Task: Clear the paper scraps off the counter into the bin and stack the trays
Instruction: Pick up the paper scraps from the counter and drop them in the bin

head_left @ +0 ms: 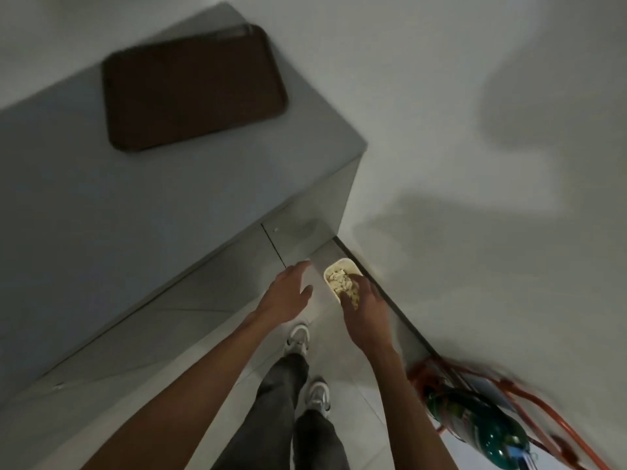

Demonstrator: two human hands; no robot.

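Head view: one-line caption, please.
Right hand over the bin of paper scraps, left hand open, brown tray on the counter.

We take the grey counter (169, 198) as reference. On its top, toward the far end, we find a brown tray (193, 89); a second rim shows at its far edge. On the floor at the counter's near corner stands a white bin (339, 262) holding paper scraps (341, 283). The right hand (364, 308) is over the bin, fingers pointing down among the scraps; we cannot determine whether it grips any. The left hand (288, 293) hovers before the counter's front panel, fingers extended, holding nothing.
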